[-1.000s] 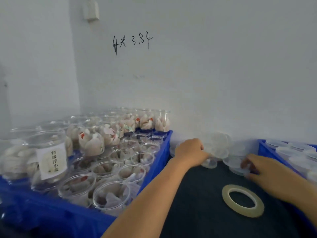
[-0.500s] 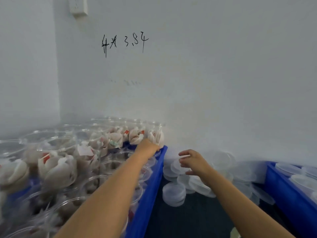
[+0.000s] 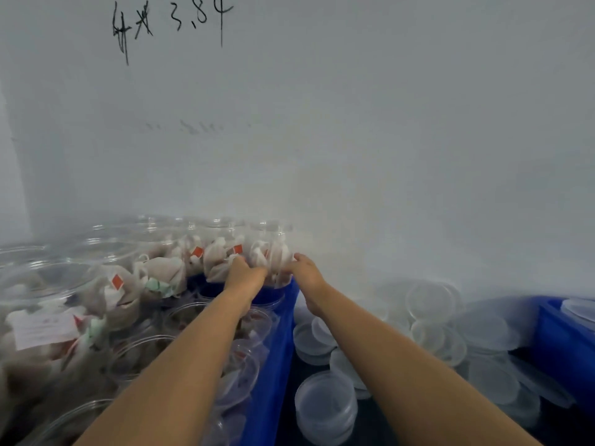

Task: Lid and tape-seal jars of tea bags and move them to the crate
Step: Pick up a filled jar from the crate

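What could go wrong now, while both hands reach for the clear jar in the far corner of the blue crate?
1. The clear plastic jar of tea bags has no lid; tipping it during lifting may spill bags.
2. The left hand and right hand reach over open neighbouring jars, so the forearms may knock them.
3. The loose clear plastic lids lie piled beside the blue crate; the right forearm could sweep them away.

Packed jars (image 3: 135,284) fill the blue bin (image 3: 273,365); loose lids (image 3: 428,320) crowd the gap beside it.
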Demonstrator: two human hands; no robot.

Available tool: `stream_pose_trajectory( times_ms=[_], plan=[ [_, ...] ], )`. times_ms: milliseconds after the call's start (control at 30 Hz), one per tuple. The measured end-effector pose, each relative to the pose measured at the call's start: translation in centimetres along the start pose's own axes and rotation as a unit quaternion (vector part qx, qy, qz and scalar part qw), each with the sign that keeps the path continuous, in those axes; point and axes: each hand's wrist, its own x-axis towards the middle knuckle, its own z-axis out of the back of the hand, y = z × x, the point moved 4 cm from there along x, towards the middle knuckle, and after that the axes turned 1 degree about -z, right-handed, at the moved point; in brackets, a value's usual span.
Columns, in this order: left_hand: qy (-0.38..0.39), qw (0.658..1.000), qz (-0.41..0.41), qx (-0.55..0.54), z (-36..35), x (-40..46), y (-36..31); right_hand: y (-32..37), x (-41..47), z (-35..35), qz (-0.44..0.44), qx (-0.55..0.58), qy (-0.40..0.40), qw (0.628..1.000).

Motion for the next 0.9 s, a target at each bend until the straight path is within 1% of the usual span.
stream_pose_trajectory(
  times_ms=[67,167,233,333,433,500,600,700,800,900],
  plan=[
    [0.003,1.0,0.009,-0.014,-0.8,0.5,0.2,-0.2,0.9,-0.3,0.005,0.002,0.005,1.0],
    [-0.02,0.998,0.022,-0.052,-1.1,0.3,0.1,-0.4,1.4,-0.4,0.013,0.0,0.001,1.0],
    [-0.031,0.998,0.012,-0.046,-1.0,-0.5,-0.8,-0.1,0.8,0.1,0.034,0.001,-0.014,0.999],
    [-0.019,0.998,-0.058,0.008,-1.3,-2.1,-3.1,1.0,-1.2,1.8,0.079,0.019,-0.037,0.996],
    [-0.033,0.99,-0.131,0.038,-1.8,-5.3,-6.5,2.8,-4.6,4.9,0.125,0.008,-0.064,0.99],
    [-0.028,0.986,-0.165,0.005,-2.9,-8.4,-8.6,3.8,-7.3,7.5,0.144,-0.008,-0.097,0.985],
    [-0.015,0.982,-0.173,-0.076,-5.4,-14.0,-9.8,4.4,-11.8,11.2,0.173,-0.028,-0.162,0.971],
    [-0.024,0.978,-0.142,-0.15,-7.7,-19.4,-8.4,3.0,-16.1,13.2,0.159,-0.041,-0.18,0.97],
    [-0.039,0.976,-0.139,-0.163,-8.5,-23.9,-5.1,-0.2,-19.4,13.8,0.12,-0.054,-0.172,0.976],
    [-0.008,0.974,-0.125,-0.191,-8.7,-28.0,-1.2,-4.6,-22.4,13.9,0.094,-0.042,-0.16,0.982]
  ],
)
